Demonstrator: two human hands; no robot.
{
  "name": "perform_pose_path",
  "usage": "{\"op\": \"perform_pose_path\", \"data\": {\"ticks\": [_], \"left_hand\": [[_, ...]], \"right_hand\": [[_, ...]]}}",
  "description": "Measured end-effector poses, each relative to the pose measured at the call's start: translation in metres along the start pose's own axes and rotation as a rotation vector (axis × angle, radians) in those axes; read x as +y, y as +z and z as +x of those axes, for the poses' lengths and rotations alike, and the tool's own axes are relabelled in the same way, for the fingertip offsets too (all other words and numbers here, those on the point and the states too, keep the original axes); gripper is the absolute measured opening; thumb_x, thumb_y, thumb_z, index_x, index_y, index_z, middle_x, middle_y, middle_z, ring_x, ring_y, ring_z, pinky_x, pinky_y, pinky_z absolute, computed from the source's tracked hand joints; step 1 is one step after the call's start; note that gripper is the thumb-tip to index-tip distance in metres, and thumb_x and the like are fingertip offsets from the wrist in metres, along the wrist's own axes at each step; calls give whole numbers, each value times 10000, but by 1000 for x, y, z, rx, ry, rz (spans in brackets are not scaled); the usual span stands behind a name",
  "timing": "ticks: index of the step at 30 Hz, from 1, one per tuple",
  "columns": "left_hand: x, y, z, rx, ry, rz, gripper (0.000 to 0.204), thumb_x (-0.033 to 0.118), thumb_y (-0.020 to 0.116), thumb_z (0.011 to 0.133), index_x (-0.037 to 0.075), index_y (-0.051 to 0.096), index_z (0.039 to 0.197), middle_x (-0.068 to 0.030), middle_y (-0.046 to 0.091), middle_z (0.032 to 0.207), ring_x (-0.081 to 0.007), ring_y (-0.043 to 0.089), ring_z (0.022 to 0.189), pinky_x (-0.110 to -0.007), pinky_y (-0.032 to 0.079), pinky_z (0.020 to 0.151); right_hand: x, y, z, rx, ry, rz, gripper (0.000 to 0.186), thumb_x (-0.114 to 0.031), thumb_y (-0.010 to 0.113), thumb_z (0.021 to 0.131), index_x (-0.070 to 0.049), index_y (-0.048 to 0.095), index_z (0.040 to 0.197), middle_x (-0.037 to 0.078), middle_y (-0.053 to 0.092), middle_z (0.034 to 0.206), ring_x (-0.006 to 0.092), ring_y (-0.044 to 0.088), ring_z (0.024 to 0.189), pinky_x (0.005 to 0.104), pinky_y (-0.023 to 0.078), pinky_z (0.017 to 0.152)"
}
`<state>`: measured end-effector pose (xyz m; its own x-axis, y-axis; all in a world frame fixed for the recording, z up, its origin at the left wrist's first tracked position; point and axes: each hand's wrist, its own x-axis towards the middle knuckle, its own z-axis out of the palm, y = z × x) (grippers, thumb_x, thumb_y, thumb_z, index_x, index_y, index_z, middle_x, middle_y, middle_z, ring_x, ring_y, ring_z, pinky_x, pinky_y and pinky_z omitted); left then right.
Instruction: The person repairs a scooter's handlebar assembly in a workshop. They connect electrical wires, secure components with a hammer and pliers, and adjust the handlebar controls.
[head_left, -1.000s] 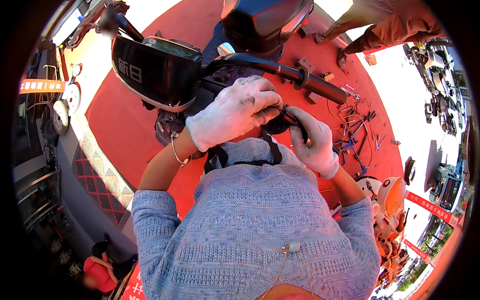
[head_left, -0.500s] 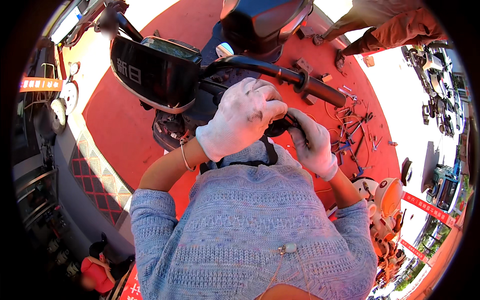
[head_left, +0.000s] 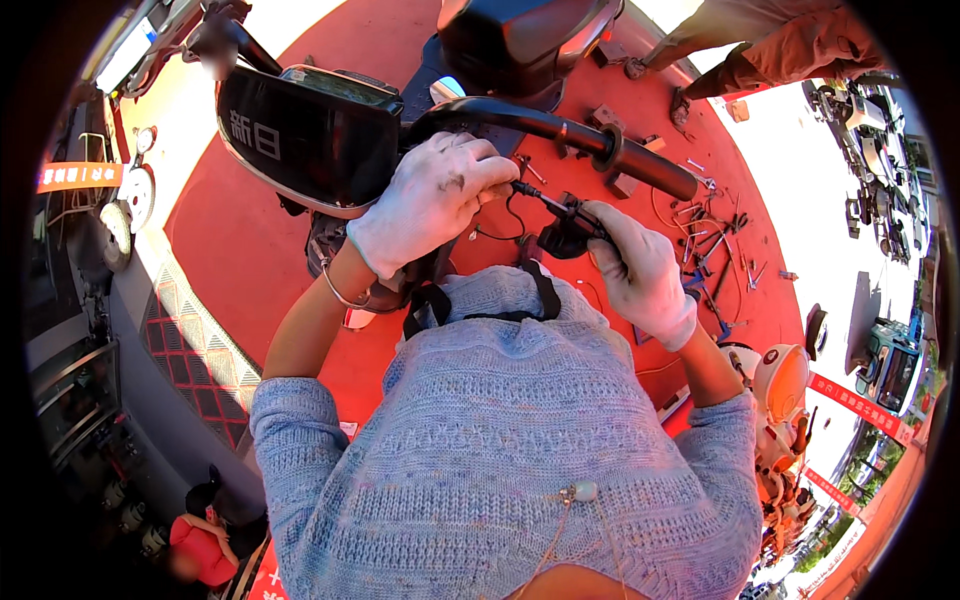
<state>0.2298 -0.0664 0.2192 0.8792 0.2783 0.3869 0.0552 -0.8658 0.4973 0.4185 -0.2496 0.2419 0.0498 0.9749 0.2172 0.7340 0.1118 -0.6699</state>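
Taking the black fitting [head_left: 563, 238] as the clock's centre, the left hand [head_left: 432, 196] has just drawn off toward 10 o'clock, whereas half a second ago the two hands nearly met. The gap now shows a slim rod [head_left: 545, 203], its dark end pinched in the left hand's closed fingertips and its other end reaching the fitting; whether it is a tool or a cable end I cannot tell. The right hand [head_left: 642, 280], at 4 o'clock, grips the fitting between thumb and fingers, much as before. The parting seems to mean the two pieces are being worked lengthwise, and they do not look separated. A thin black wire [head_left: 485, 237] loops at 9 o'clock, the handlebar grip [head_left: 655, 170] sits apart at 2, and scattered hand tools [head_left: 712, 245] lie on the red floor [head_left: 240, 270] at 3.
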Motion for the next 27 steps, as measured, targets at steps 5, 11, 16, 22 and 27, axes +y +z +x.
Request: {"op": "perform_pose_path", "data": {"ticks": [5, 11, 16, 22, 27], "left_hand": [[-2, 3, 1, 30, 11, -35, 159, 65, 621, 774, 98, 578, 925, -63, 547, 781, -272, 562, 748, -377, 437, 692], [-2, 3, 3, -31, 28, -32, 145, 74, 622, 775, 104, 552, 899, -61, 520, 741, -263, 565, 721, -376, 435, 628], [-4, 4, 3, 6, 87, -43, 148, 83, 634, 761, 107, 535, 868, -65, 499, 709, -260, 559, 677, -367, 435, 568], [-6, 4, 3, 29, 68, -50, 176, 85, 645, 740, 114, 537, 877, -59, 503, 708, -256, 561, 672, -365, 434, 564], [-8, 5, 1, 34, 91, -49, 186, 86, 643, 731, 115, 534, 878, -50, 510, 714, -245, 565, 679, -360, 432, 577]], "right_hand": [[-2, -1, 5, -11, -8, -106, 367, 19, 611, 780, -9, 511, 1132, 167, 567, 762, 351, 593, 662, 412, 449, 551], [-6, 1, 9, -8, -15, -128, 370, 14, 603, 788, -25, 508, 1143, 171, 575, 787, 359, 592, 678, 417, 451, 555], [-11, 7, 19, -44, -3, -114, 379, 15, 604, 791, -23, 503, 1154, 177, 575, 800, 364, 589, 681, 414, 451, 554], [-14, 4, 25, -45, -19, -149, 377, 4, 599, 803, -25, 498, 1166, 173, 563, 788, 363, 587, 677, 417, 444, 546], [-16, 3, 25, -75, 5, -193, 370, -8, 593, 810, -30, 494, 1167, 169, 560, 785, 358, 586, 678, 421, 446, 551]]}}
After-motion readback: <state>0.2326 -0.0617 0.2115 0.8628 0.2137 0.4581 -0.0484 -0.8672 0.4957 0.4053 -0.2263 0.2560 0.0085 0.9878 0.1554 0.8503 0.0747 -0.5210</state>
